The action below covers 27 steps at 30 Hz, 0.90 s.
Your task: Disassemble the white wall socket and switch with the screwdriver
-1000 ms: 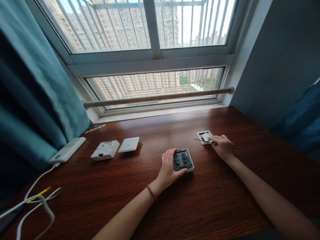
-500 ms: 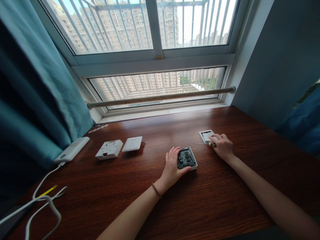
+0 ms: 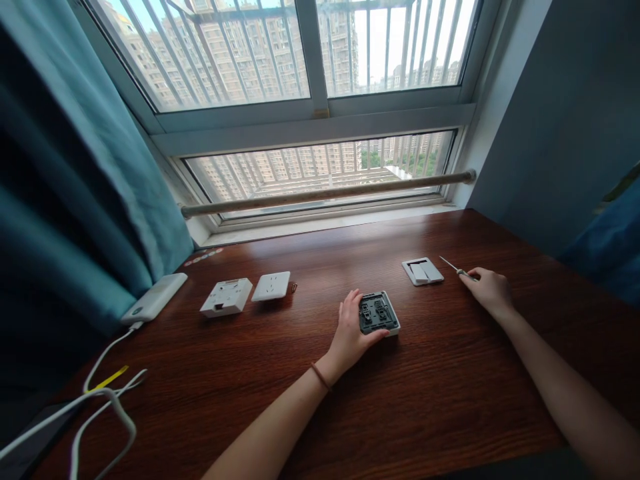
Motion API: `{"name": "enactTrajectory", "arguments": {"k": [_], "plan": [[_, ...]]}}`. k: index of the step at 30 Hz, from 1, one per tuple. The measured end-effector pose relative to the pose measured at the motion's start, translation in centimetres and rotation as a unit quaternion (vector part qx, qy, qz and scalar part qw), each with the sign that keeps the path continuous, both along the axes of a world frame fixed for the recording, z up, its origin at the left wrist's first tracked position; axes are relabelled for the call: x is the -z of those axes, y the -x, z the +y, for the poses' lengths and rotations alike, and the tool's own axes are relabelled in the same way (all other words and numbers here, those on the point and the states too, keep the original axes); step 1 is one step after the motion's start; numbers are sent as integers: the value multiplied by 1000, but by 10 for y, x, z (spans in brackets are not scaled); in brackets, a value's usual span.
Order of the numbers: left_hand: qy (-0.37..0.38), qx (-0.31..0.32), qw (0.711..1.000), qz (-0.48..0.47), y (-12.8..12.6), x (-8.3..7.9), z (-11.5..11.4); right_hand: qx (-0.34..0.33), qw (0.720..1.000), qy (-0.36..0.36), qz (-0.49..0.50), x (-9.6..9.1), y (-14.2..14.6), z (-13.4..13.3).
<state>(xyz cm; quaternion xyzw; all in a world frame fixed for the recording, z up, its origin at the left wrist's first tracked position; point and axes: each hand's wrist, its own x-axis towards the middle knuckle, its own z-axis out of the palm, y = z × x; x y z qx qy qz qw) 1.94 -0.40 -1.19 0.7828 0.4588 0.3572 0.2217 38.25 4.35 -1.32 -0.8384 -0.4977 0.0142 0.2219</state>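
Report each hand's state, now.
Left hand: curled around the wall switch body, holding it on the table.
Right hand: closed, holding a screwdriver.

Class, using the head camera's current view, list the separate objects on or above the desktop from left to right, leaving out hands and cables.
White rounded device, white box, socket plate, small coppery pieces, dark-faced square module, white switch plate, screwdriver.
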Motion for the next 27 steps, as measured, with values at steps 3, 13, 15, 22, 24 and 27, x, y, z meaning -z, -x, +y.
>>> {"name": "enactTrajectory", "arguments": {"k": [3,13,15,22,24,27], "plan": [[3,3,1000,-8,0,1,0,20,999,22,-21,-1,-1,0],[-8,4,1000,-22,1,3,0,23,997,50,-53,-4,-1,-3],[-6,5,1000,-23,0,3,0,28,997,54,-53,-4,-1,-2],[7,9,1000,-26,1,1,0,31,995,82,-54,-4,-1,-2],[8,13,999,-33,1,0,0,27,995,78,-59,-4,0,-3],[6,20,999,-40,1,-1,0,21,995,68,-70,-4,1,-4]]}}
